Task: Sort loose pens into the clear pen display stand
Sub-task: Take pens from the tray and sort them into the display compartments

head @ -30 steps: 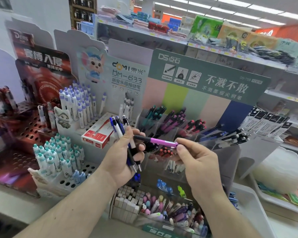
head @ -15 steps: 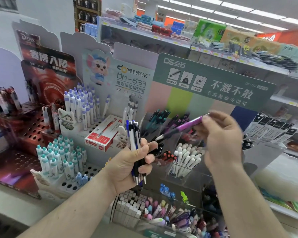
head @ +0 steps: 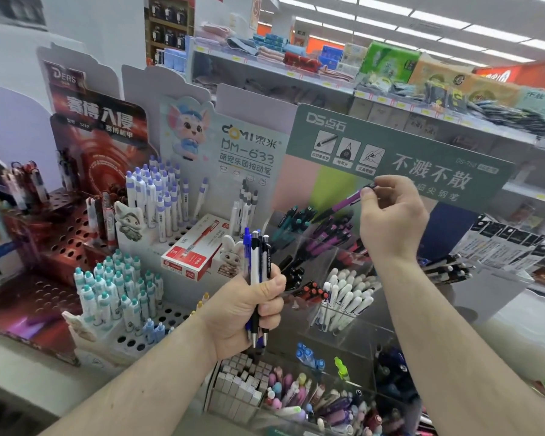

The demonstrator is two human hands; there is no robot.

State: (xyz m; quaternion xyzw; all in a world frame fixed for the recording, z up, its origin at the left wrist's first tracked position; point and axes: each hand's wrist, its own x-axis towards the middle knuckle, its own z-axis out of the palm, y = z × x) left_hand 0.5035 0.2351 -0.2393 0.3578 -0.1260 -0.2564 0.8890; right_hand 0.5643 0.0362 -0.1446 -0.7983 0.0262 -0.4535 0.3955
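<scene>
Head view only. Right hand (head: 390, 221) raised above the clear pen display stand (head: 337, 262), thumb and fingertips pinching the top end of a purple pen (head: 346, 204). Pen slants tip-down toward the stand's upper row, its tip just over the boundary between the teal-pen compartment (head: 293, 218) and the purple-pen compartment (head: 328, 234).

Left hand (head: 249, 306) lower and left of the stand, fist wrapped round a bundle of loose pens (head: 257, 265), blue, white and black barrels, clickers up, tips poking out below the palm.

Step in hand, as I judge it: dropping the purple pen in with its matching colour. To do it well: steer the tip right of the teal group so it enters the purple compartment, keep the barrel at the same lean as the pens already stowed, let go only once the tip is well inside the wall. Left grip should stay firm so the bundle does not slide.

Beside the stand on the left: a red pen box (head: 192, 251).
</scene>
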